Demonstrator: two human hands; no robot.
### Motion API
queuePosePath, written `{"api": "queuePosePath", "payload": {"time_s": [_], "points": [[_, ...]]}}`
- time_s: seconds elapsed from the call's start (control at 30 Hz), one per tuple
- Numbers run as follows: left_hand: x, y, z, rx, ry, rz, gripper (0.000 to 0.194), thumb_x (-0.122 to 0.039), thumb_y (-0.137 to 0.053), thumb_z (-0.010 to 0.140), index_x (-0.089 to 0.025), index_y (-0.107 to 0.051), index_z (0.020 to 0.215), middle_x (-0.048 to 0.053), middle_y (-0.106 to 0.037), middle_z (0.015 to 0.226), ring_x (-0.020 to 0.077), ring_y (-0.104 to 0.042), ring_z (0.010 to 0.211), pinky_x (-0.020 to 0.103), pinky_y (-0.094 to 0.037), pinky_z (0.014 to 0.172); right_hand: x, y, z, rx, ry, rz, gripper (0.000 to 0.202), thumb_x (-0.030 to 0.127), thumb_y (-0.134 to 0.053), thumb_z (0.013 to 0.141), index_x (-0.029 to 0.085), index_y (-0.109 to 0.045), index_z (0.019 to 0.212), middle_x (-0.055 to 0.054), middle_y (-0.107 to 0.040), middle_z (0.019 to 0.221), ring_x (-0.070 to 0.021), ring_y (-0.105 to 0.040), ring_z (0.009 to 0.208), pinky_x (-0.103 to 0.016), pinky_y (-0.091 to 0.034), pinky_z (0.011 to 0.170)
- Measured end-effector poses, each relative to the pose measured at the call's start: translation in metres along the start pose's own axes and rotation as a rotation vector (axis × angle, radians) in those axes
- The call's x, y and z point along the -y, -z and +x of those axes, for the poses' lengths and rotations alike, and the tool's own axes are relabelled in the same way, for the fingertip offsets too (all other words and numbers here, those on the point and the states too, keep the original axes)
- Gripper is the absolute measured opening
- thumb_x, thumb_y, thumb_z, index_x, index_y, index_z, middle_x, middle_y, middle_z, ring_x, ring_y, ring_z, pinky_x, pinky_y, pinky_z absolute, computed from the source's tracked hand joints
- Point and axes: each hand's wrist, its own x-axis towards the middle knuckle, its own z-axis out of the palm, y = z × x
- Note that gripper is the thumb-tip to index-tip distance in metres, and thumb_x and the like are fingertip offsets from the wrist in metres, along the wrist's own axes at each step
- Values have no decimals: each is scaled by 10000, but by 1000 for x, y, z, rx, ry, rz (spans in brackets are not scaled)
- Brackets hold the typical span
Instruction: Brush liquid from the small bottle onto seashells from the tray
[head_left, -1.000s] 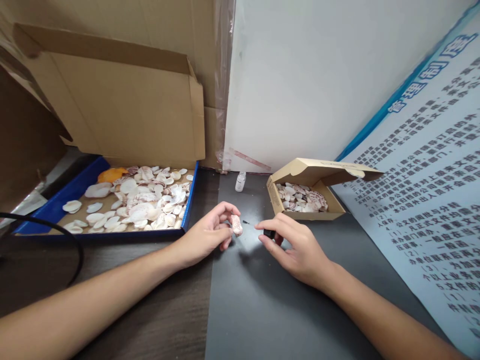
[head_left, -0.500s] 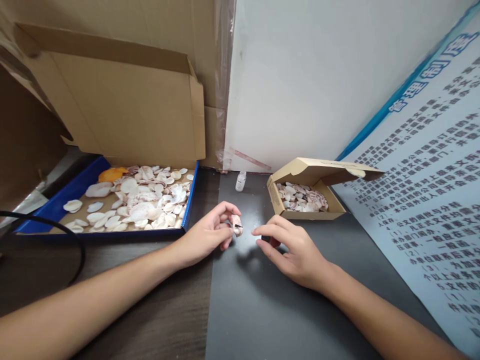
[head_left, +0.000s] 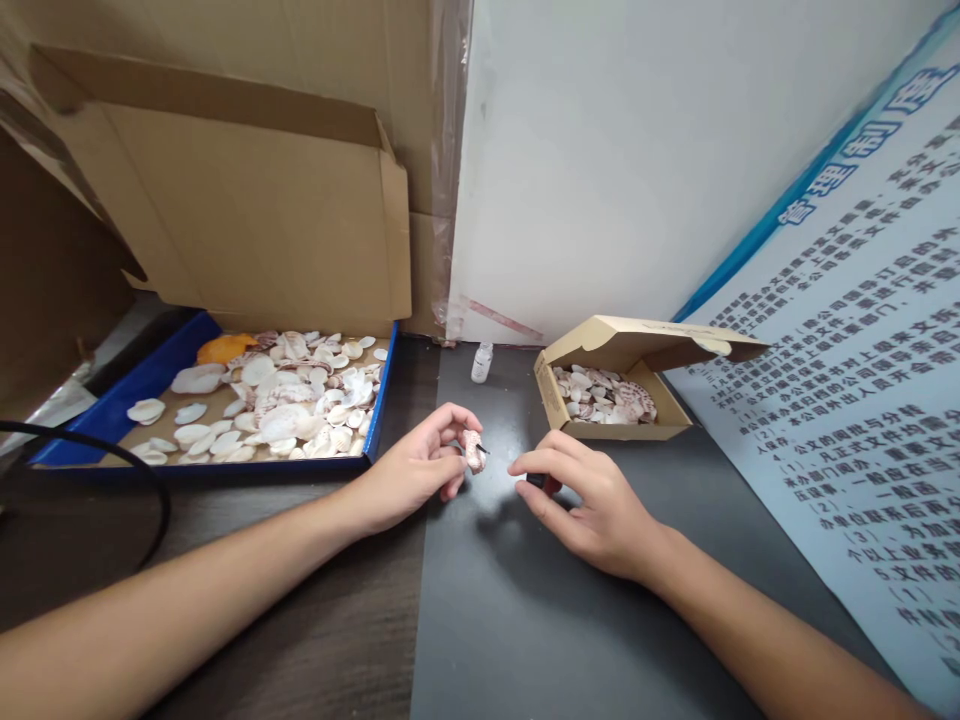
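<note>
My left hand (head_left: 429,455) is closed, pinching a small pink-and-white speckled shell piece (head_left: 474,455) between thumb and fingers above the dark mat. In my right hand (head_left: 583,497), the curled fingers grip a black-capped brush (head_left: 535,480), the cap partly hidden by the fingers. Its dark tip lies against or just in front of the shell piece; I cannot tell whether they touch. The stem between cap and tip hardly shows. Beyond both hands, a small clear bottle (head_left: 481,364) with whitish contents stands upright without a cap.
At the left sits an open blue-sided box (head_left: 381,395) full of loose shells (head_left: 281,400), its cardboard lid raised. A smaller cardboard box (head_left: 611,431) with shells stands at the right. A black cable (head_left: 166,500) loops at far left. A printed board (head_left: 847,330) leans along the right side.
The dark brush tip has shifted slightly right on the shell piece, and my right hand has moved a little right with the black cap. The shell piece has turned slightly in my left hand.
</note>
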Motion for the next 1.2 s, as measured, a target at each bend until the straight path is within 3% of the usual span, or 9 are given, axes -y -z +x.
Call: {"api": "queuePosePath", "payload": {"time_s": [0.1, 0.3, 0.5, 0.73, 1.07, 1.2], "points": [[-1, 0, 0, -2, 4, 0, 243, -182, -568, 822, -205, -460, 1039, -47, -532, 825, 51, -455, 544, 219, -365, 526, 1, 0, 0, 11, 30, 0, 121, 194, -574, 950, 199, -658, 1037, -23, -611, 858, -109, -599, 651, -241, -508, 619], [-1, -1, 0, -3, -1, 22, 246, -186, -560, 826, -195, -460, 1050, -39, -556, 841, 50, -457, 545, 220, -372, 528, 2, 2, 3, -26, -68, -102, 94, 181, -554, 939, 184, -647, 939, -8, -574, 783, -112, -563, 622, -249, -469, 603], [0, 0, 1, 4, 1, 0, 241, -171, -555, 826, -191, -451, 1043, -50, -548, 819, 47, -454, 546, 212, -375, 526, 0, 0, 0, 65, 26, 7, 128, 203, -568, 953, 195, -656, 1046, -30, -613, 871, -116, -599, 672, -241, -493, 631], [0, 0, 0, 7, -3, 18, 243, -177, -546, 831, -192, -455, 1055, -40, -561, 840, 47, -459, 546, 215, -376, 525, 4, 3, 3, 5, -72, -67, 103, 192, -536, 942, 181, -637, 924, -10, -569, 773, -115, -557, 629, -246, -465, 603], [0, 0, 1, 11, -4, 0, 248, -182, -563, 826, -196, -456, 1050, -45, -547, 834, 46, -450, 545, 216, -376, 524, 1, 2, 1, 36, -54, -24, 101, 201, -549, 949, 186, -642, 985, -19, -595, 817, -120, -581, 651, -253, -482, 619], [0, 0, 0, 3, 1, 3, 245, -180, -564, 824, -198, -458, 1044, -53, -537, 815, 46, -454, 542, 214, -375, 524, 2, 2, 0, 25, 25, 28, 89, 190, -572, 945, 190, -636, 1007, -16, -593, 820, -115, -583, 654, -247, -482, 624]]}}
